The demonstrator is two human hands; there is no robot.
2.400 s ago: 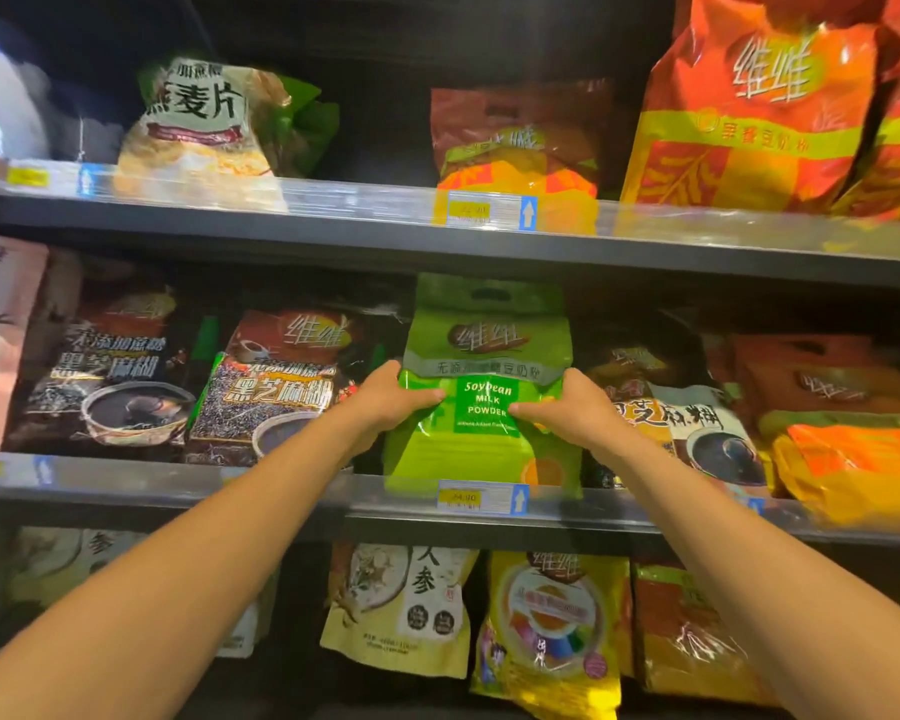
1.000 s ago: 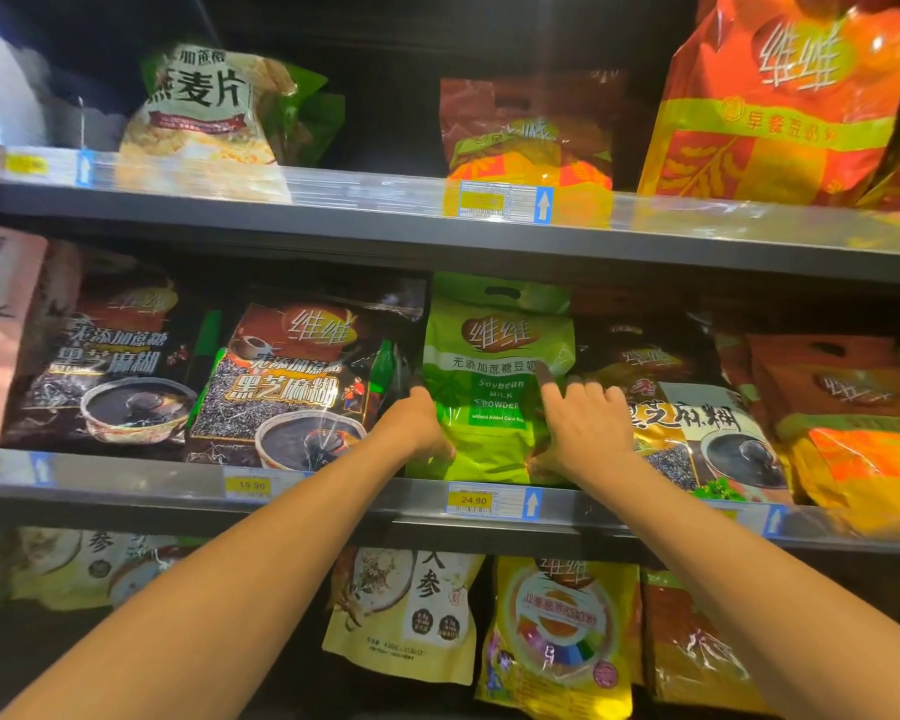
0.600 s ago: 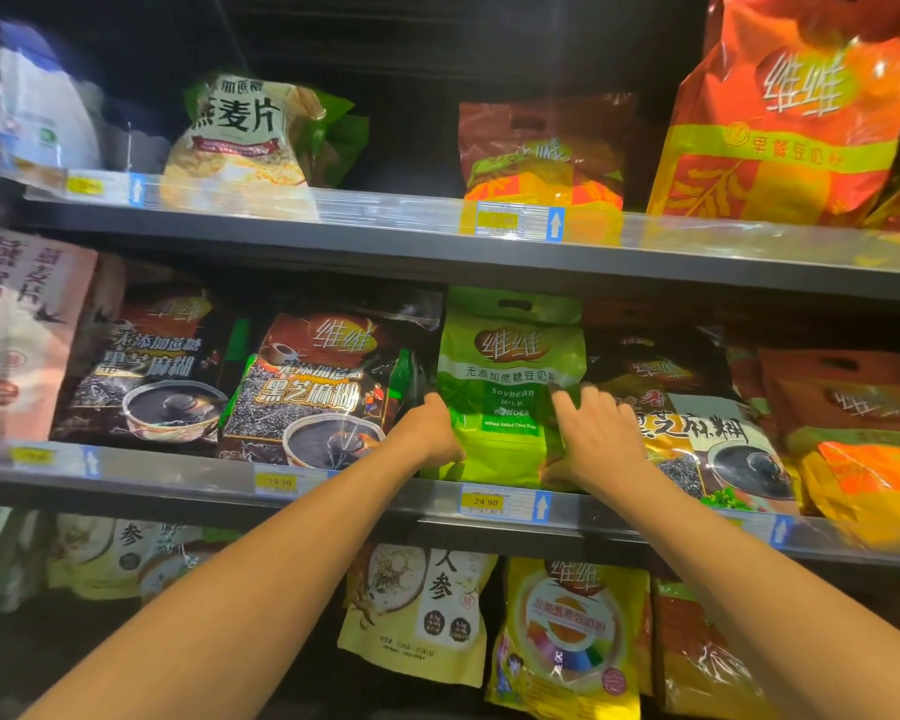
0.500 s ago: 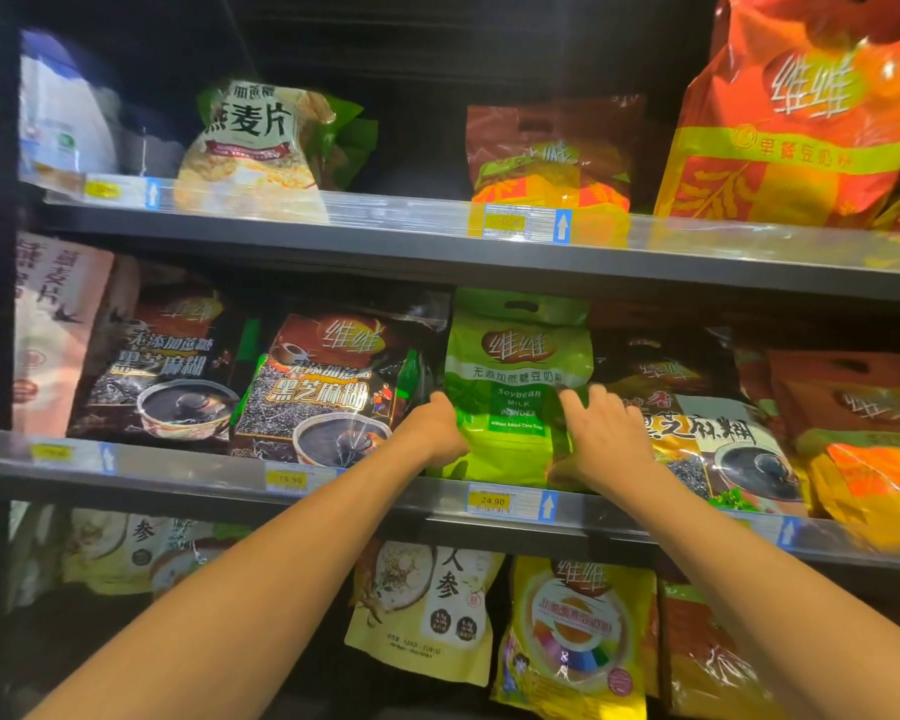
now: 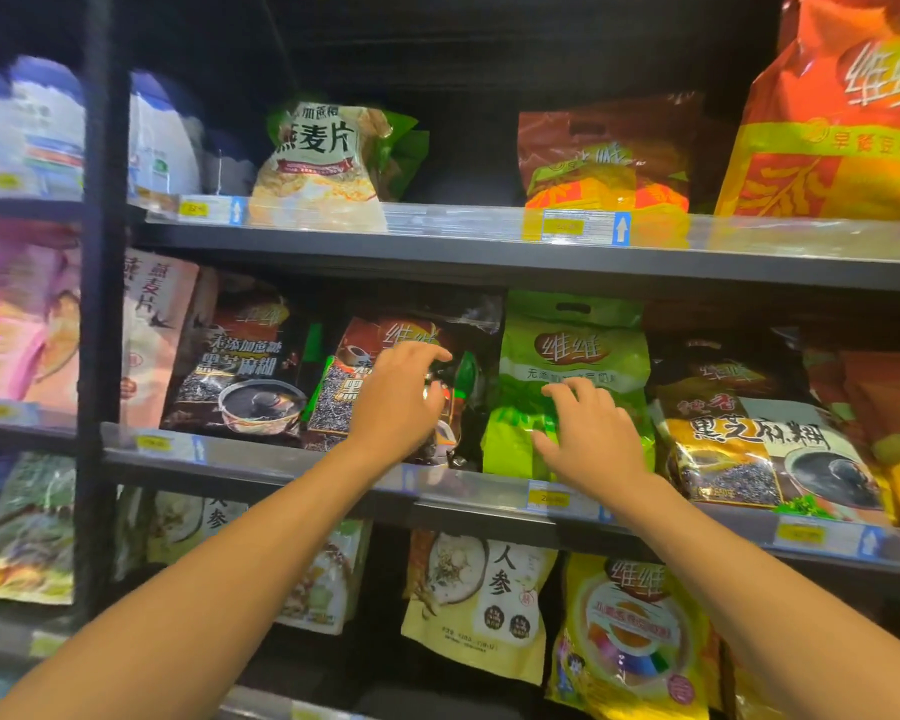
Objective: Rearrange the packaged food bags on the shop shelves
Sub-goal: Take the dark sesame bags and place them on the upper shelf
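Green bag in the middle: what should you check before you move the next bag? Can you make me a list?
1. The green bag stands upright on the middle shelf: ok.
2. The right hand rests flat on the green bag: ok.
3. The left hand grips the dark sesame bag: cannot tell.
4. The green bag sits above its price tag: ok.
5. The price on that tag is readable: not ok, blurred.
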